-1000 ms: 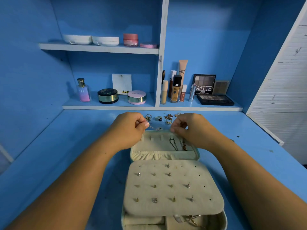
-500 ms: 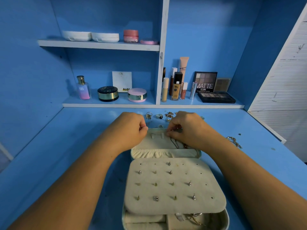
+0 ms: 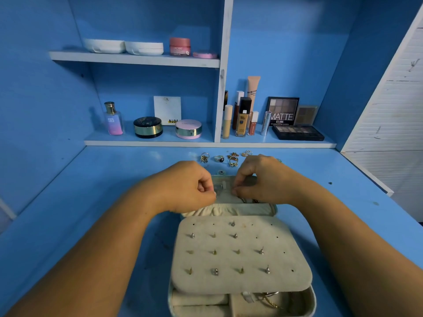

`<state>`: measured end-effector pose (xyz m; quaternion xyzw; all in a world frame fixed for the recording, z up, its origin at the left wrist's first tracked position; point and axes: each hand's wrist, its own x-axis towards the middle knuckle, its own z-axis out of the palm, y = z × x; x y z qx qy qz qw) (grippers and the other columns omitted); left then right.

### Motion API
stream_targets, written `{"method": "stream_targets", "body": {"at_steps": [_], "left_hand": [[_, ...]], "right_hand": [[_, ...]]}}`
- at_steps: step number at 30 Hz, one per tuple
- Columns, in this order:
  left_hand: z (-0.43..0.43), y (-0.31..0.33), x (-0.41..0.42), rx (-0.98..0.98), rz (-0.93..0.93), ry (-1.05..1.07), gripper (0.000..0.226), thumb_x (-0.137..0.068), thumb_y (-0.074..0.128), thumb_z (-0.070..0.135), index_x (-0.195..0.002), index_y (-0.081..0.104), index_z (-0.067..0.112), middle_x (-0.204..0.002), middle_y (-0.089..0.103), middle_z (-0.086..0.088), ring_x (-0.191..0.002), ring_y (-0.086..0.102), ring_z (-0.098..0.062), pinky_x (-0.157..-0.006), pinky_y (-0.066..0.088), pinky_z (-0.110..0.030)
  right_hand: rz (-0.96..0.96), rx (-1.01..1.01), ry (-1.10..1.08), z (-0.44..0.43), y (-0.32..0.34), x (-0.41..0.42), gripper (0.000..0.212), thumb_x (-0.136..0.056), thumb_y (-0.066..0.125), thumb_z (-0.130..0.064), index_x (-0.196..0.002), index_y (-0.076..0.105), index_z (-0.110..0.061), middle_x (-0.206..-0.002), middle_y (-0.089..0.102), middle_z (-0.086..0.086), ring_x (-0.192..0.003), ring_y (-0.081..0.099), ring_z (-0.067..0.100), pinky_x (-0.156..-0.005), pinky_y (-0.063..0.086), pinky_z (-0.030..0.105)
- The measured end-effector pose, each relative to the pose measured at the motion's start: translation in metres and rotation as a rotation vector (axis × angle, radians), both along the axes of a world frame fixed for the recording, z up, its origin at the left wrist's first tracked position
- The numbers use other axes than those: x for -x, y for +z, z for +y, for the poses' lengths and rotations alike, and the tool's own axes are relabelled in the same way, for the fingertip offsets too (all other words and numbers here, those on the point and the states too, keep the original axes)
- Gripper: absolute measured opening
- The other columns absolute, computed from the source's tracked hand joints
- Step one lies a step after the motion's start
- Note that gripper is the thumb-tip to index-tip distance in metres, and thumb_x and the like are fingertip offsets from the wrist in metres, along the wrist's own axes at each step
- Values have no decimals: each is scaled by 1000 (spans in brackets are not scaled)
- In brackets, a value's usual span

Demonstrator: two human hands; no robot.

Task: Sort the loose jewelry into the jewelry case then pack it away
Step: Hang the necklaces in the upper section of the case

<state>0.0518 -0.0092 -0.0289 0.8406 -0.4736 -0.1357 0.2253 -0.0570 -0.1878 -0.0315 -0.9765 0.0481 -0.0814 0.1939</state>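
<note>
An open cream jewelry case (image 3: 273,210) lies on the blue desk. Its padded earring panel (image 3: 242,257) carries several studs. At the far half of the case, the lid lining (image 3: 225,196) has small hook tabs and hanging chains. My left hand (image 3: 183,186) and my right hand (image 3: 261,179) hover over that lining, each with fingertips pinched on a thin necklace (image 3: 234,191) that my fingers mostly hide. Several loose rings (image 3: 219,159) lie on the desk just beyond the case.
A low shelf (image 3: 206,143) behind the rings holds a perfume bottle (image 3: 113,118), compacts, foundation bottles and eyeshadow palettes (image 3: 297,132). An upper shelf carries jars. A white slatted panel (image 3: 393,124) borders the desk on the right.
Both hands have come down and nearer, from above the lid's far edge onto its lining. The chain stretched between them earlier is now hidden at my fingertips.
</note>
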Motion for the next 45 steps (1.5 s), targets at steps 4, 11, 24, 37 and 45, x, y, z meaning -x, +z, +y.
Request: {"method": "stream_targets", "body": {"at_steps": [4, 11, 24, 37, 45], "left_hand": [[2, 2, 0, 19, 80, -27, 15, -85, 66, 26, -70, 69, 25, -54, 58, 16, -50, 49, 3, -54, 40, -14], [5, 11, 2, 87, 242, -124, 14, -90, 66, 28, -77, 70, 27, -72, 68, 6, -64, 56, -2, -71, 50, -24], [0, 8, -4, 403, 332, -134, 10, -82, 62, 34, -84, 68, 26, -79, 69, 8, -78, 63, -6, -84, 54, -26], [-5, -4, -6, 213, 186, -16, 10, -93, 62, 16, -98, 66, 24, -98, 67, 1, -84, 59, -8, -82, 49, -19], [-5, 0, 1, 179, 190, -126, 32, -84, 69, 13, -109, 65, 34, -107, 65, 14, -99, 60, 4, -87, 47, -12]], "right_hand": [[58, -72, 6, 0, 4, 3, 7, -78, 76, -26, -72, 73, -25, -78, 62, -14, -83, 53, -8, -65, 39, 2], [24, -141, 16, -3, 6, 4, 22, -76, 76, -28, -92, 66, -37, -95, 58, -14, -91, 54, 1, -79, 45, 19], [185, -254, 179, 7, 18, 12, 4, -76, 76, -37, -79, 74, -34, -93, 62, -13, -87, 57, 1, -79, 42, 22], [125, -453, 193, 0, 29, 22, 16, -84, 66, -42, -84, 73, -27, -87, 70, -8, -84, 61, 7, -82, 43, 25], [-83, -825, 317, 15, 28, 17, 19, -89, 58, -14, -87, 59, 5, -79, 62, 9, -78, 58, 10, -76, 47, 17]]}}
